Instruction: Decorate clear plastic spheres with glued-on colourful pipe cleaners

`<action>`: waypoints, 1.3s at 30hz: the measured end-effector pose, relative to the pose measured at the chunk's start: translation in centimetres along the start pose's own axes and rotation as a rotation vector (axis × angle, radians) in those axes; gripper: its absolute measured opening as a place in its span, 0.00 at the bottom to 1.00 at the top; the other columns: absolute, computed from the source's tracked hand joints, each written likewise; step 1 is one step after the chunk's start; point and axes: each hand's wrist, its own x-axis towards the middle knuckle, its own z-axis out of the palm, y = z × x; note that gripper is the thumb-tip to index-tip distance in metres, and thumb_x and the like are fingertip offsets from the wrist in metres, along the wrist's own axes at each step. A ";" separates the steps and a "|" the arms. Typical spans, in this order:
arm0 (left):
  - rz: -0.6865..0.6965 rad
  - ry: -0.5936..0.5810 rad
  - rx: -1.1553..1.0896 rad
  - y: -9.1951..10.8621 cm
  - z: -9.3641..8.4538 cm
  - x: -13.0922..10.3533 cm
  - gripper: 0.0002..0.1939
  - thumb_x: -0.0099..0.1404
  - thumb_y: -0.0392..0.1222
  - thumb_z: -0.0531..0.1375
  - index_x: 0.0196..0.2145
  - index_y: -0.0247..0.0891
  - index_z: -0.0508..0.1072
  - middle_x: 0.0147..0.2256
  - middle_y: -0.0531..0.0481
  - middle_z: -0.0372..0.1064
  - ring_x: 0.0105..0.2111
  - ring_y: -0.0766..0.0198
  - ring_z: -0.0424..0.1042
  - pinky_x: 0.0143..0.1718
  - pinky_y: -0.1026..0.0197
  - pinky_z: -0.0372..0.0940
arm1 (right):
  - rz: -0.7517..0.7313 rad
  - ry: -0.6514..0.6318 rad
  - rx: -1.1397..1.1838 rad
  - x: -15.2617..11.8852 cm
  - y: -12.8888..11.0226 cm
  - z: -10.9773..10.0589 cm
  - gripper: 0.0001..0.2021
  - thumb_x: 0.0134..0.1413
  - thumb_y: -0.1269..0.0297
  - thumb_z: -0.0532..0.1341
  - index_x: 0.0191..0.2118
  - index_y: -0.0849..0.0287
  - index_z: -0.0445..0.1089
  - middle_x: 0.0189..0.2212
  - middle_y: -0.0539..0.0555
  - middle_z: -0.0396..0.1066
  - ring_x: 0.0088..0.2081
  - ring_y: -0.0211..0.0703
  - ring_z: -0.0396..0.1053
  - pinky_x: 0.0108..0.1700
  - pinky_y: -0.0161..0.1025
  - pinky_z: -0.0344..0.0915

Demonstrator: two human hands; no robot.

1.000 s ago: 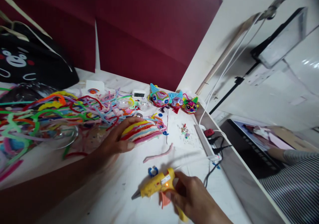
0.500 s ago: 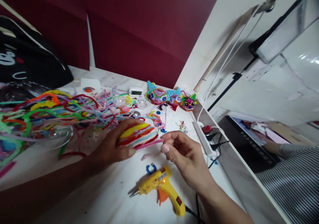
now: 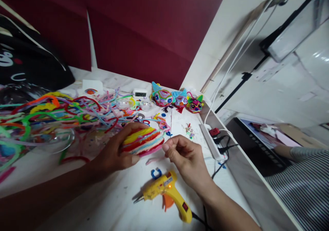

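Note:
Wrapped round the left end of a striped ball (image 3: 144, 142) of yellow, red, blue and pink pipe cleaners is my left hand (image 3: 115, 149). My right hand (image 3: 183, 155) is closed in a pinch at the ball's right end, beside a pink strand (image 3: 154, 151) along its lower edge. What the fingertips hold there is too small to tell. Below the hands a yellow glue gun (image 3: 166, 193) lies on the table, its orange light lit and its nozzle to the left. A blue curled piece (image 3: 156, 173) lies just above it.
Tangled pipe cleaners (image 3: 59, 111) and a clear plastic shell (image 3: 61, 140) cover the left. Behind stand decorated figures (image 3: 163, 97) and a small timer (image 3: 140, 93). A power strip (image 3: 212, 142) with cables runs along the right edge. Another person's striped sleeve (image 3: 303, 176) shows at right.
My right hand has moved slightly left, closer to the ball, and the pink strand now lies against the ball's lower edge. My left hand keeps its hold.

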 end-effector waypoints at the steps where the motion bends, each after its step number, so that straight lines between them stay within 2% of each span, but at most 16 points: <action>1: -0.004 0.000 -0.004 0.0 0.0 0.0 0.31 0.54 0.47 0.65 0.56 0.47 0.67 0.57 0.46 0.62 0.54 0.46 0.66 0.50 0.56 0.66 | -0.013 0.003 -0.017 0.0 0.1 0.0 0.12 0.54 0.56 0.64 0.28 0.60 0.69 0.19 0.46 0.63 0.22 0.32 0.56 0.25 0.32 0.55; 7: -0.010 0.014 -0.009 -0.2 -0.1 0.0 0.31 0.54 0.47 0.65 0.57 0.50 0.67 0.58 0.49 0.63 0.54 0.46 0.66 0.51 0.56 0.65 | -0.010 0.000 -0.098 -0.1 0.1 0.1 0.12 0.56 0.56 0.64 0.28 0.59 0.69 0.20 0.46 0.63 0.22 0.33 0.56 0.25 0.32 0.55; 13: 0.020 0.017 -0.020 0.0 0.0 0.0 0.31 0.54 0.47 0.64 0.56 0.46 0.68 0.57 0.47 0.63 0.54 0.45 0.64 0.48 0.58 0.65 | 0.017 0.002 -0.069 0.0 0.3 0.0 0.13 0.54 0.55 0.65 0.27 0.59 0.69 0.19 0.46 0.63 0.22 0.33 0.56 0.24 0.33 0.54; 17: 0.017 -0.017 0.014 -0.2 -0.4 0.0 0.32 0.54 0.47 0.64 0.58 0.47 0.66 0.57 0.47 0.63 0.54 0.45 0.64 0.48 0.59 0.65 | 0.034 0.023 -0.034 0.4 0.2 -0.2 0.13 0.48 0.56 0.69 0.26 0.58 0.67 0.20 0.45 0.61 0.23 0.33 0.55 0.25 0.34 0.53; 21: -0.019 -0.100 -0.074 -0.4 -0.7 0.0 0.33 0.55 0.49 0.64 0.58 0.47 0.65 0.55 0.48 0.65 0.49 0.48 0.68 0.47 0.58 0.65 | -0.003 0.078 -0.098 1.2 -0.2 -0.9 0.17 0.37 0.62 0.74 0.32 0.58 0.67 0.30 0.47 0.65 0.31 0.36 0.61 0.34 0.36 0.58; 24: -0.072 -0.172 -0.195 -0.6 -0.6 -0.1 0.34 0.55 0.48 0.64 0.59 0.47 0.63 0.52 0.48 0.69 0.47 0.50 0.71 0.46 0.58 0.66 | 0.072 -0.023 -0.052 1.8 -0.1 -1.6 0.24 0.33 0.59 0.76 0.37 0.58 0.68 0.39 0.51 0.68 0.41 0.42 0.65 0.41 0.38 0.60; 27: -0.148 -0.183 -0.365 -0.4 -0.1 -0.1 0.34 0.53 0.47 0.65 0.58 0.46 0.64 0.51 0.49 0.71 0.48 0.48 0.72 0.46 0.56 0.66 | 0.177 -0.144 0.090 2.4 0.5 -2.0 0.30 0.28 0.58 0.78 0.40 0.57 0.67 0.41 0.52 0.68 0.45 0.45 0.66 0.41 0.39 0.65; 32: -0.282 -0.138 -0.558 0.3 0.9 -0.2 0.32 0.50 0.42 0.65 0.54 0.45 0.67 0.49 0.51 0.74 0.49 0.51 0.72 0.49 0.57 0.64 | 0.315 -0.222 0.284 2.9 1.2 -2.0 0.35 0.20 0.64 0.80 0.40 0.56 0.66 0.36 0.49 0.69 0.40 0.42 0.68 0.39 0.38 0.68; 39: -0.272 -0.111 -0.643 -1.4 1.0 -0.2 0.33 0.47 0.41 0.62 0.54 0.43 0.69 0.49 0.49 0.74 0.49 0.48 0.71 0.45 0.56 0.66 | 0.377 -0.244 0.335 3.0 1.5 -1.6 0.33 0.24 0.63 0.79 0.41 0.57 0.66 0.32 0.47 0.71 0.32 0.37 0.71 0.35 0.35 0.68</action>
